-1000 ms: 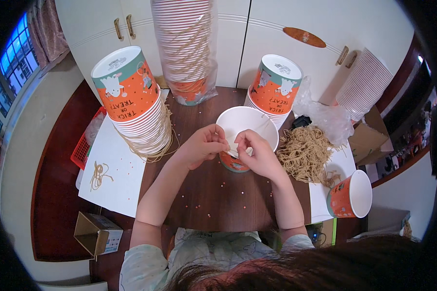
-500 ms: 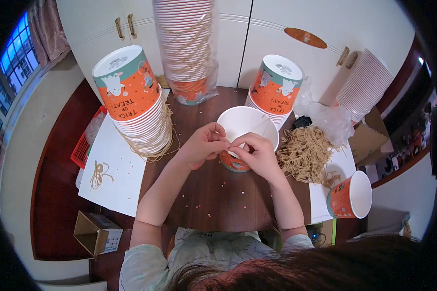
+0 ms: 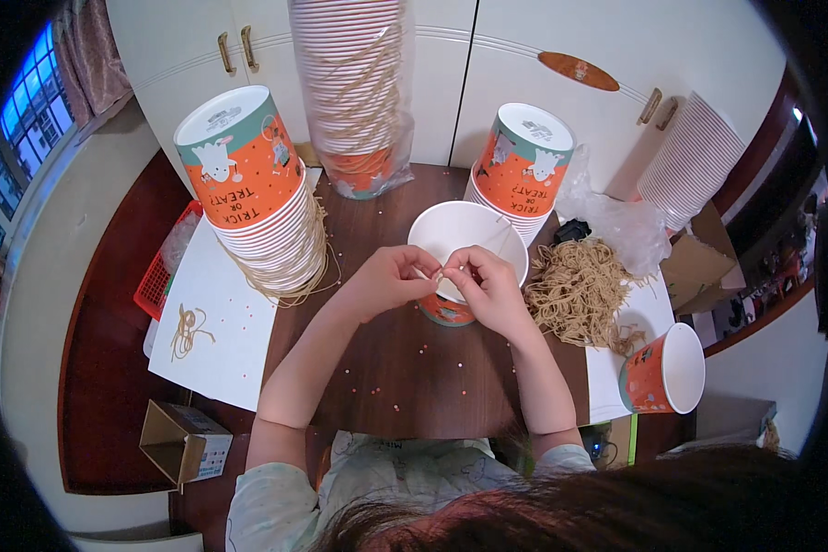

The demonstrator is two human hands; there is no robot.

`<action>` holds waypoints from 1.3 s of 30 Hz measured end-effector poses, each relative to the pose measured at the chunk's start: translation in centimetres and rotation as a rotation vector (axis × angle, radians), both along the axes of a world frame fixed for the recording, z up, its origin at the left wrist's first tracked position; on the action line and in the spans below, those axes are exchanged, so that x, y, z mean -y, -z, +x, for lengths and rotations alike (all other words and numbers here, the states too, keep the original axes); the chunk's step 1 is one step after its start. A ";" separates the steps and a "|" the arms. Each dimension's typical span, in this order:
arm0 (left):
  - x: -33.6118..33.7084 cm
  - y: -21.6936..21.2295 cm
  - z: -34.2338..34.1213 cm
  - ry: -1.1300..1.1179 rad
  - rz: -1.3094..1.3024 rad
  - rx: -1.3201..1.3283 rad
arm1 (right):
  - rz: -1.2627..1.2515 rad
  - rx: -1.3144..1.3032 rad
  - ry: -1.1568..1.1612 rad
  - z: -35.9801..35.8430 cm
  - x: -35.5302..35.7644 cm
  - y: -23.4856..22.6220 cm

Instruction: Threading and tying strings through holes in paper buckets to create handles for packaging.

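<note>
above the near rim of the upright paper bucket on the worktop, left hand and right hand pinch finely; what, i cannot tell. a steady bucket should help.

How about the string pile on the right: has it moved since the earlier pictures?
No: the string pile shows no visible shift against the table.
</note>
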State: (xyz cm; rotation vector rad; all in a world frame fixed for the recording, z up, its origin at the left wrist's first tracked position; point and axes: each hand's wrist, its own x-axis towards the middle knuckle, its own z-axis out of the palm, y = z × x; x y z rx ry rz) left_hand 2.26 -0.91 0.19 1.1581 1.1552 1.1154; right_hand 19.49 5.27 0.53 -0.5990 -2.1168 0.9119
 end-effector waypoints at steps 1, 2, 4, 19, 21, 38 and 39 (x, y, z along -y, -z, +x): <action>-0.1 0.4 0.0 0.016 0.060 -0.039 | 0.000 0.000 0.000 0.0 0.0 0.1; -0.1 0.7 0.0 0.032 0.120 -0.077 | -0.005 0.011 0.002 0.0 -0.1 0.1; 0.0 0.5 -0.1 0.041 0.096 -0.093 | -0.010 0.021 0.005 0.0 -0.1 0.1; -0.1 0.1 -0.4 -0.025 0.058 0.069 | -0.082 0.101 -0.017 0.2 0.0 -0.3; -0.1 0.2 -0.6 -0.014 0.056 0.119 | -0.083 0.132 -0.036 0.2 0.1 -0.5; 0.2 0.2 -0.4 0.004 0.125 -0.144 | -0.102 0.098 -0.111 0.4 -0.2 0.2; 0.1 0.3 -0.4 0.006 0.126 -0.143 | -0.103 0.093 -0.111 0.5 -0.3 0.2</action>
